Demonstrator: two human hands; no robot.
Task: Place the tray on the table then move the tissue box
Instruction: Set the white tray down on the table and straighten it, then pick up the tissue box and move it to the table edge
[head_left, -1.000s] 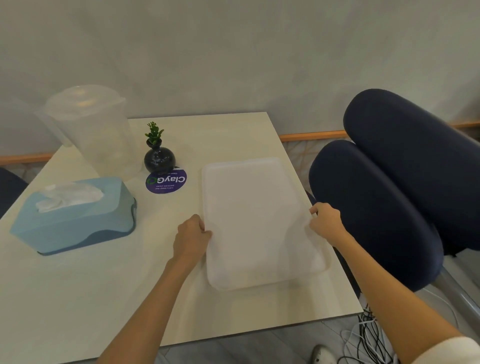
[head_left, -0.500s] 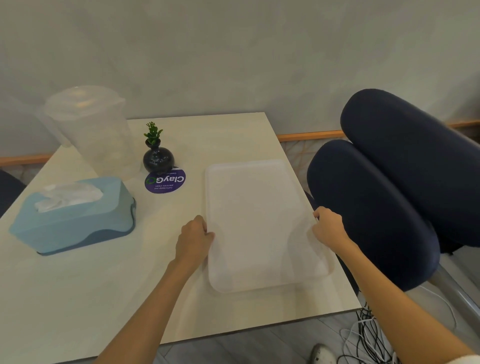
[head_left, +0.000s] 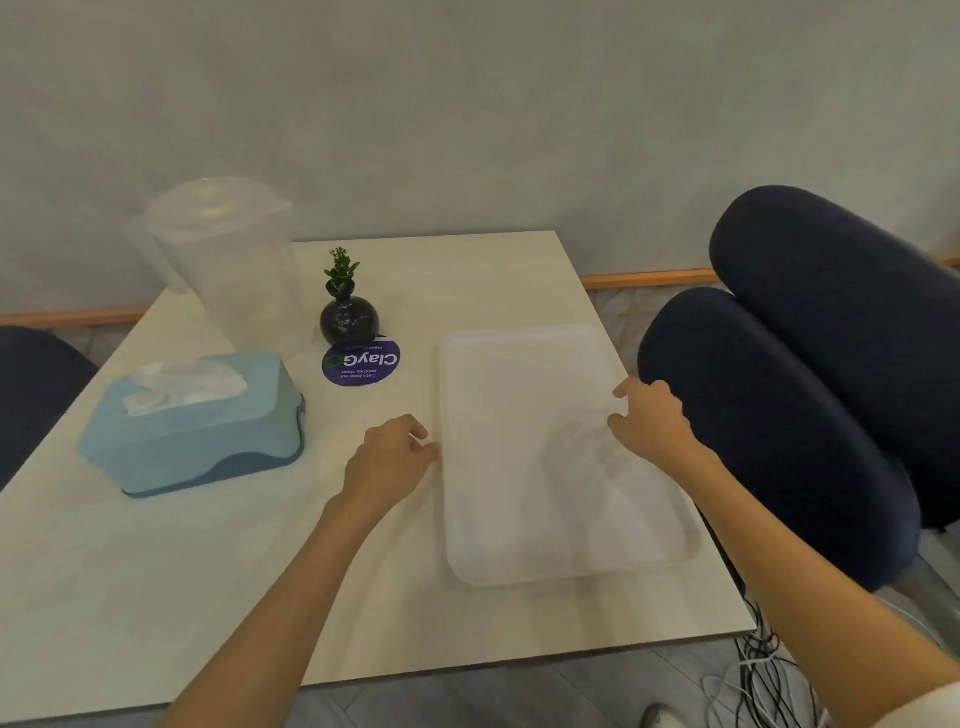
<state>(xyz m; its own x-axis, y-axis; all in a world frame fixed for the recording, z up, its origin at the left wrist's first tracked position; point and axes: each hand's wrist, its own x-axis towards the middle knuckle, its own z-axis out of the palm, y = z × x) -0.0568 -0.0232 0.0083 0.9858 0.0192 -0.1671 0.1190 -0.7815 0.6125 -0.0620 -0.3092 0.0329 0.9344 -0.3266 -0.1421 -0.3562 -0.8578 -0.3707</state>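
A white translucent tray (head_left: 524, 395) lies flat on the right half of the cream table (head_left: 156, 571). My left hand (head_left: 387, 462) hovers just off the tray's left edge, fingers loosely curled and apart, holding nothing. My right hand (head_left: 652, 421) is lifted above the tray's right side, fingers spread, its shadow falling on the tray. A light blue tissue box (head_left: 197, 431) with a white tissue sticking out of its top stands on the left of the table, well apart from both hands.
A clear plastic pitcher (head_left: 234, 265) stands at the back left. Beside it are a small black vase with a green plant (head_left: 348, 312) and a round purple sticker (head_left: 362, 362). A dark blue padded chair (head_left: 810, 395) stands close to the table's right edge. Cables (head_left: 763, 680) lie on the floor.
Both hands have let go of the tray's edges. The right hand rose and moved inward over the tray; the left hand opened beside the left edge. The tray stays flat.
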